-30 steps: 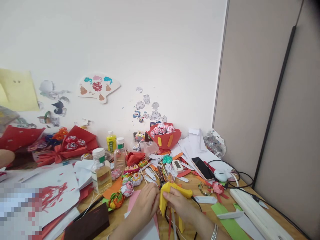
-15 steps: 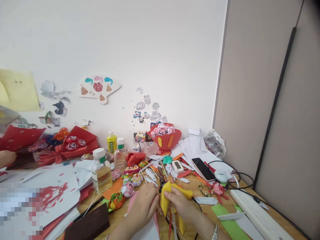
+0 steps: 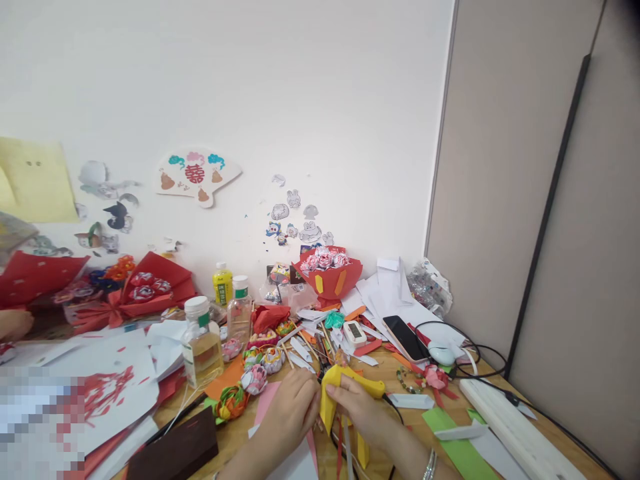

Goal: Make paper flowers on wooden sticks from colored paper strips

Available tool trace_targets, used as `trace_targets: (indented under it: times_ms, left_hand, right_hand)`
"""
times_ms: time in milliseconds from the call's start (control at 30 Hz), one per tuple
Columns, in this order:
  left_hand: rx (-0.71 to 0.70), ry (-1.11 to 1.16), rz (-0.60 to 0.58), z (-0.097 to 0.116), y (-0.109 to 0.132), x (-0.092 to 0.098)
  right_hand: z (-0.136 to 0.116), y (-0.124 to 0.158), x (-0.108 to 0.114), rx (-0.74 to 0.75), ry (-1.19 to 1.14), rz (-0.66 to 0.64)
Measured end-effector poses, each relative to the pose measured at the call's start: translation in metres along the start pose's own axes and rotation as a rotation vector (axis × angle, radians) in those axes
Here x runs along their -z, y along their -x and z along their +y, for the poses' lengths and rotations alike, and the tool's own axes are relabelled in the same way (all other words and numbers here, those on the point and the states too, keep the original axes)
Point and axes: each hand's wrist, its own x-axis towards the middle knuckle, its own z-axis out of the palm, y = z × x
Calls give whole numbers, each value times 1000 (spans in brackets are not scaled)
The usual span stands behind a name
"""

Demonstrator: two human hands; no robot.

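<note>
Folded yellow paper (image 3: 329,400) is pinched in my right hand (image 3: 357,403), its thumb lying over the paper. Under and behind that hand is a yellow tool (image 3: 370,383) with a black cord, which looks like a glue gun. My left hand (image 3: 295,403) is closed beside the yellow paper, fingers curled; what it holds is hidden. Pink and white paper (image 3: 295,460) lies beneath my left wrist. Paper flowers (image 3: 254,379) in pink, green and orange lie left of my left hand.
Bottles (image 3: 203,343) stand at the left, near a dark box (image 3: 175,448). A phone (image 3: 406,338), a white timer (image 3: 355,333) and a power strip (image 3: 515,427) are at the right. A red bouquet (image 3: 327,273) stands by the wall. Another person's hand (image 3: 15,325) shows at far left.
My hands have hardly moved; the yellow paper is turned very slightly. At the far left, the other person's hand has shifted a little lower.
</note>
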Motion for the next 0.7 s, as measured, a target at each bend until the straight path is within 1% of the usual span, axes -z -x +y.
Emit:
trace_targets:
  times_ms: [67, 167, 367, 567, 700]
  left_hand:
    - [3, 10, 25, 1, 0, 0]
    - [54, 40, 36, 1, -1, 2]
    - [133, 94, 8, 1, 0, 5]
    - [296, 158, -16, -5, 1, 3]
    - [296, 242, -68, -5, 0, 4]
  right_hand:
    - [1, 0, 1, -7, -20, -13]
    - [0, -1, 1, -9, -20, -31]
    - [-9, 1, -3, 11, 8, -46]
    - [-10, 2, -5, -11, 41, -78]
    - [-3, 0, -2, -22, -3, -41]
